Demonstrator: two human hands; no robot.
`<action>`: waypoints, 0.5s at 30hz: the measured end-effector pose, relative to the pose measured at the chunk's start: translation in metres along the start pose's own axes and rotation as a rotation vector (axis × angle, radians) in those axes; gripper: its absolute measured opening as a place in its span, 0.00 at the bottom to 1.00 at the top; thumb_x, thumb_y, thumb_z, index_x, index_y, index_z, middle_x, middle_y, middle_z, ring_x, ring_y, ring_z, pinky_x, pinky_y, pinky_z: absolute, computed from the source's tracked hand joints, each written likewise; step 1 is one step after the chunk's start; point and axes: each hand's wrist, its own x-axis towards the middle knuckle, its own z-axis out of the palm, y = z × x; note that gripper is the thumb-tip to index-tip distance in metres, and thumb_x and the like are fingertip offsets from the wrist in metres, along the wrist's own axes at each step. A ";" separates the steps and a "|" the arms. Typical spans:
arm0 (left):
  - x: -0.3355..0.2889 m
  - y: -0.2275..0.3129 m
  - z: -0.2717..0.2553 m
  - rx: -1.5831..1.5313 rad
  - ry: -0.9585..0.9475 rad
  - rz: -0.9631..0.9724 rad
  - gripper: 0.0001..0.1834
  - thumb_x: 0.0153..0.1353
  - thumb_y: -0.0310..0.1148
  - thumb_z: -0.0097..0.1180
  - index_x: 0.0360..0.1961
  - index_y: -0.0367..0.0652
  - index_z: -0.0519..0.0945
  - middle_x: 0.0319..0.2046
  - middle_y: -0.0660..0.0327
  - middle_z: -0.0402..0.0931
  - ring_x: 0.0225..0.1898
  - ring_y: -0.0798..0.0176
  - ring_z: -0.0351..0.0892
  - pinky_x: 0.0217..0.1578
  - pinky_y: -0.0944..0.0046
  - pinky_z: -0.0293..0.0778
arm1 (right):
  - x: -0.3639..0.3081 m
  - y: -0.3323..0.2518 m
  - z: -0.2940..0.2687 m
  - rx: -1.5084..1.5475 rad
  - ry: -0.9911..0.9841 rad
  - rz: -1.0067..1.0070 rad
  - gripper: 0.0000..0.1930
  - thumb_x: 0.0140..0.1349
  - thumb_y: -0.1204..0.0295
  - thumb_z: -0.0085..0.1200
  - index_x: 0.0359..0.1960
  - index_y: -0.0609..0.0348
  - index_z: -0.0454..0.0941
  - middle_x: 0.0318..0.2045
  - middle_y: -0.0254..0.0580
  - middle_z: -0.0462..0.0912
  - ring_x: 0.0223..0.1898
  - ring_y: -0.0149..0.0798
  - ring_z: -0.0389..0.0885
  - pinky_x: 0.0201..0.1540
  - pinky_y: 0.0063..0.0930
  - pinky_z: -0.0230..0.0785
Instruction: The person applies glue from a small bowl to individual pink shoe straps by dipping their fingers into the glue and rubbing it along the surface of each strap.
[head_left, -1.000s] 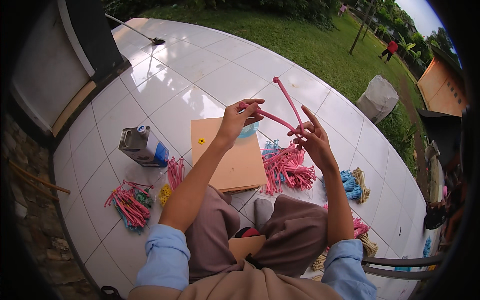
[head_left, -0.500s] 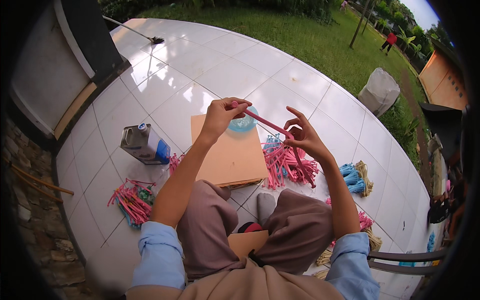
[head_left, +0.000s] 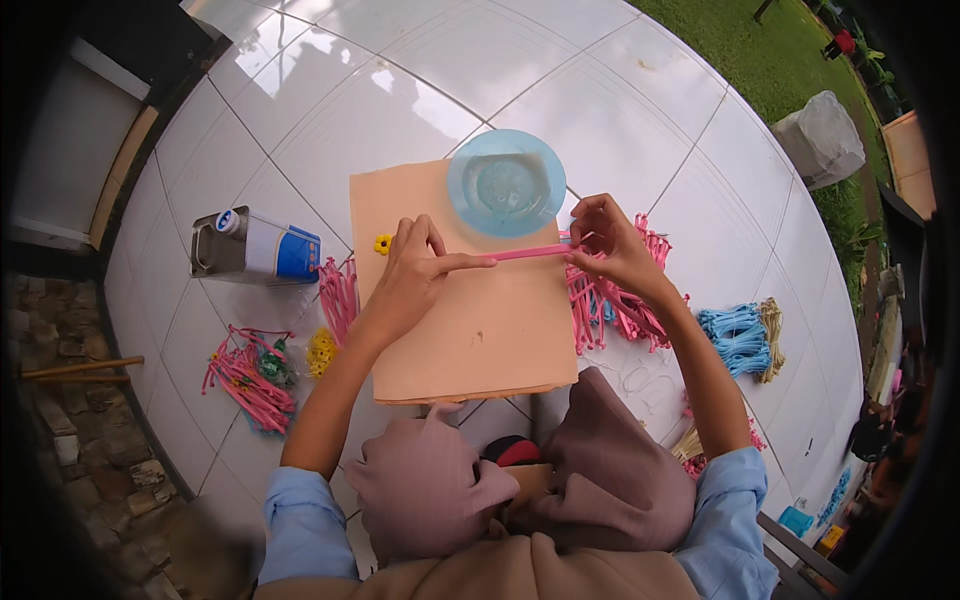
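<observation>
A narrow pink strip (head_left: pixel 530 252) is stretched level between my hands, low over a peach-coloured board (head_left: pixel 450 362). My left hand (head_left: pixel 408 270) is closed on its left end, index finger pointing along it; the end itself is hidden. Thumb and fingers of my right hand (head_left: pixel 608 240) pinch the strip farther along, its tail hanging below toward a pile of pink strips (head_left: pixel 640 318). Just past the strip, a light blue translucent dish (head_left: pixel 461 190) rests on the board's far part, with something clear in it. A small yellow flower-shaped piece (head_left: pixel 383 244) lies beside my left hand.
Left of the board stand a metal can (head_left: pixel 255 248), more pink strips (head_left: pixel 248 385) and a heap of yellow pieces (head_left: pixel 321 352). Blue bundles (head_left: pixel 735 338) and beige bundles (head_left: pixel 772 340) lie to the right. A white sack (head_left: pixel 820 140) stands by the grass.
Both hands have come down with the pink strip from raised and slanting to level above the board. The view has tilted downward, showing more of the dish and the yellow piece.
</observation>
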 end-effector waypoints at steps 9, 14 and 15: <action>0.013 -0.012 -0.013 -0.031 -0.196 -0.071 0.26 0.45 0.18 0.48 0.41 0.61 0.84 0.27 0.63 0.51 0.34 0.61 0.56 0.39 0.68 0.58 | 0.001 0.009 0.014 -0.019 0.110 0.054 0.19 0.51 0.76 0.61 0.40 0.61 0.64 0.35 0.36 0.70 0.37 0.27 0.73 0.42 0.23 0.71; 0.015 -0.014 -0.013 0.080 -0.225 -0.051 0.24 0.46 0.22 0.51 0.43 0.62 0.83 0.27 0.64 0.51 0.34 0.61 0.56 0.39 0.68 0.58 | 0.001 0.023 0.017 -0.066 0.150 -0.060 0.18 0.50 0.75 0.62 0.36 0.59 0.63 0.34 0.38 0.71 0.36 0.29 0.73 0.42 0.23 0.71; 0.015 -0.014 -0.014 0.107 -0.226 -0.041 0.24 0.46 0.23 0.52 0.44 0.62 0.83 0.27 0.64 0.51 0.34 0.61 0.56 0.39 0.68 0.58 | 0.002 0.023 0.016 -0.065 0.153 -0.058 0.18 0.50 0.75 0.62 0.36 0.59 0.63 0.34 0.38 0.71 0.36 0.29 0.73 0.42 0.23 0.71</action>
